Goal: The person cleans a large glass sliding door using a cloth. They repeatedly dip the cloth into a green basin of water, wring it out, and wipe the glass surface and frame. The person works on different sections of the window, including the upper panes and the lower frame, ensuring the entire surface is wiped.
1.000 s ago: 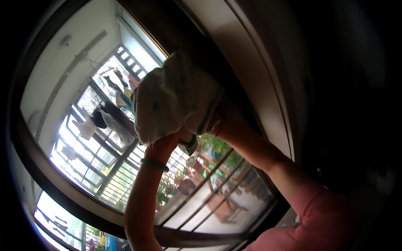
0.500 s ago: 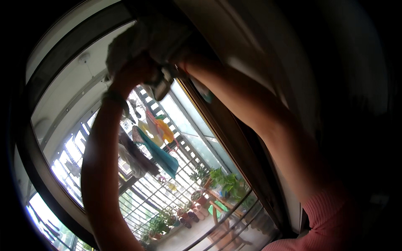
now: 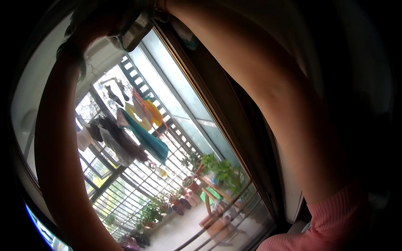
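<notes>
Both my arms reach up and frame a glass door pane. At the upper left, my left hand (image 3: 98, 31) is dark and partly cut off, closed against a bunched greyish cloth (image 3: 138, 33) by the top of the pane. A loose dark green band (image 3: 69, 50) circles the left wrist. My right hand (image 3: 158, 6) is almost wholly beyond the top edge, its fingers hidden; a thin red string shows at its wrist. Beside the right forearm runs the dark brown door frame (image 3: 201, 88), with a small pale green patch below the wrist.
Beyond the glass lies a balcony with hanging laundry, including a teal cloth (image 3: 146, 140) and a yellow item (image 3: 153, 113). Potted plants (image 3: 224, 171), several shoes (image 3: 182, 205) and a wooden stool (image 3: 215, 221) stand along the barred railing (image 3: 121, 201).
Both hands and the cloth have shifted up and left in the picture, and the right hand has mostly left the view. The balcony scene has shifted slightly left too.
</notes>
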Demonstrator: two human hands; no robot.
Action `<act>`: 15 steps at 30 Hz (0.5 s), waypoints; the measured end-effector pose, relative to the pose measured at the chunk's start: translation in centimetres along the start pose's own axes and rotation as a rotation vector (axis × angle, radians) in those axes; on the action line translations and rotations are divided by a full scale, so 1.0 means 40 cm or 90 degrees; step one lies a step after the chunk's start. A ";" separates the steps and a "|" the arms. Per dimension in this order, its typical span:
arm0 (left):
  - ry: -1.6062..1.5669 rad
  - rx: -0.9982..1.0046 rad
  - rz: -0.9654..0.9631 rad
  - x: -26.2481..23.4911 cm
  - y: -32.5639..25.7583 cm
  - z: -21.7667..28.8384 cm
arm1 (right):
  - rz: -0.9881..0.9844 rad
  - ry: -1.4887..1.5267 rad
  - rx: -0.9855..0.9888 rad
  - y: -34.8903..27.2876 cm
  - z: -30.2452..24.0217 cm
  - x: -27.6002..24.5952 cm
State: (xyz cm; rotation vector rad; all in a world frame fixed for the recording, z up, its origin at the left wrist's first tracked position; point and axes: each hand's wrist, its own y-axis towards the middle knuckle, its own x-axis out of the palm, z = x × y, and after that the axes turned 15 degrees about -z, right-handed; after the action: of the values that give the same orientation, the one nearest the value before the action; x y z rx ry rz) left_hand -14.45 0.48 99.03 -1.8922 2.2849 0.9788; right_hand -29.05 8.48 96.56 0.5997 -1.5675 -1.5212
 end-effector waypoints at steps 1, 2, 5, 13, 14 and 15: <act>-0.038 -0.049 -0.038 -0.005 -0.035 0.061 | 0.054 -0.009 -0.060 -0.018 0.005 0.012; -0.064 -0.097 -0.088 -0.007 -0.050 0.121 | 0.017 0.186 0.034 -0.098 -0.005 -0.064; -0.027 -0.117 -0.056 -0.012 -0.132 0.288 | -0.007 0.243 0.111 -0.236 -0.028 -0.155; -0.178 -0.014 0.190 0.193 -0.296 0.547 | -0.107 0.268 0.166 -0.615 -0.097 -0.209; -0.201 0.009 0.194 0.217 -0.314 0.563 | -0.126 0.274 0.181 -0.673 -0.107 -0.223; -0.225 0.029 0.207 0.236 -0.331 0.591 | -0.148 0.274 0.194 -0.730 -0.105 -0.236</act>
State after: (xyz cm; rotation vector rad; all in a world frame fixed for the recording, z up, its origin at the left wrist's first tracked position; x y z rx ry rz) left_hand -13.84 2.32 70.41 -1.2278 2.4054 1.1690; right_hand -26.92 9.60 65.69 1.2307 -1.4311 -1.2122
